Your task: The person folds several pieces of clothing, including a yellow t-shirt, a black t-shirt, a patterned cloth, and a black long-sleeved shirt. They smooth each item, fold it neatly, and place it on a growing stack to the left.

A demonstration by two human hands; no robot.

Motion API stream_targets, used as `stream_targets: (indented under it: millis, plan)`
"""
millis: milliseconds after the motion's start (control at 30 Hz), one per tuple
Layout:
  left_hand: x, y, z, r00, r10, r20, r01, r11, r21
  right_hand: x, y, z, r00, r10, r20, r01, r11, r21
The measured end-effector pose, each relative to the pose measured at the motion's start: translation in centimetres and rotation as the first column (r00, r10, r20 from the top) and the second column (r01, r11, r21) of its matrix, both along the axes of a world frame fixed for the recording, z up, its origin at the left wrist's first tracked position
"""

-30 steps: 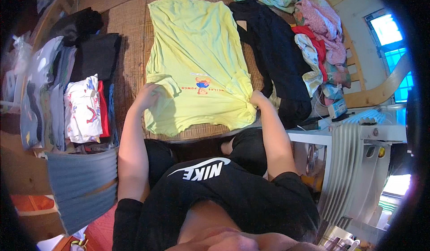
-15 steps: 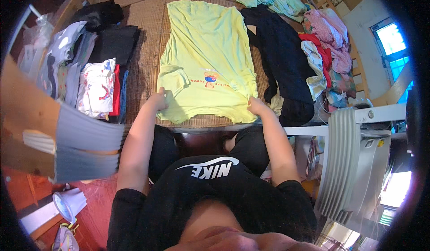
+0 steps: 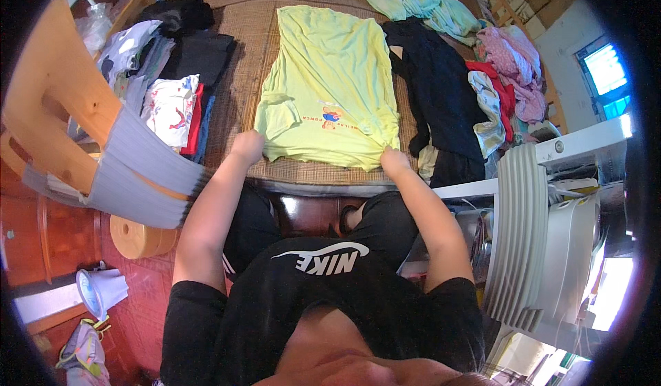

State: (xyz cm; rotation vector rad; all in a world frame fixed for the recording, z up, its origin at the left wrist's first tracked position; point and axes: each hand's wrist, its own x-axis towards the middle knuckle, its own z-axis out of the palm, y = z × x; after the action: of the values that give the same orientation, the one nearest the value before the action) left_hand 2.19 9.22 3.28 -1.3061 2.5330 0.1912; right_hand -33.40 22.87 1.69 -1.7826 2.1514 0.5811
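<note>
A yellow-green T-shirt (image 3: 330, 69) lies spread on a woven mat, with a small cartoon print near its close end. One short sleeve (image 3: 281, 118) is laid inward over its left side. My left hand (image 3: 248, 146) is closed at the shirt's near left corner, its fingertips partly hidden. At the near right corner, my right hand (image 3: 394, 160) pinches the fabric. Between the two hands the shirt's near edge runs almost straight.
Folded clothes, among them a white patterned garment (image 3: 172, 111), are stacked on the left. Dark garments (image 3: 444, 97) and a pink dotted cloth (image 3: 513, 62) lie on the right. A pale green cloth (image 3: 413, 4) is at the back. A wooden chair-like frame (image 3: 76, 69) stands close left.
The shirt's near edge, wavy with a neckline curve before, now looks straighter and closer to the print. Both hands stay at its near corners. The whole view has shifted slightly.
</note>
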Motion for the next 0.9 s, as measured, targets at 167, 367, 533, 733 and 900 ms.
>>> stream_targets:
  millis: [167, 367, 533, 733, 900]
  plan:
    - [1.5, 0.4, 0.6, 0.993, 0.114, 0.025, -0.115, 0.991, 0.073, 1.0, 0.3, 3.5, 0.990, 0.142, 0.014, -0.140, 0.987, -0.081]
    - [3.7, 0.3, 0.6, 0.974, 0.184, 0.134, -0.216, 0.931, 0.295, 0.9, 2.1, 3.4, 0.964, -0.031, 0.263, 0.011, 0.997, 0.076]
    - [4.2, -4.7, 0.3, 0.964, 0.232, -0.129, -0.167, 0.908, 0.383, -2.0, -1.2, 1.8, 0.829, -0.205, 0.521, 0.288, 0.954, -0.084]
    - [1.9, -11.3, -1.6, 0.483, 0.660, -0.575, -0.091, 0.691, 0.717, -6.0, -7.2, -1.9, 0.311, -0.314, 0.897, 0.777, 0.628, -0.049]
    - [-0.8, -17.2, -4.8, 0.007, 0.903, -0.431, -0.133, 0.428, 0.894, -8.2, -13.6, -3.5, -0.218, -0.330, 0.919, 0.864, 0.372, 0.339]
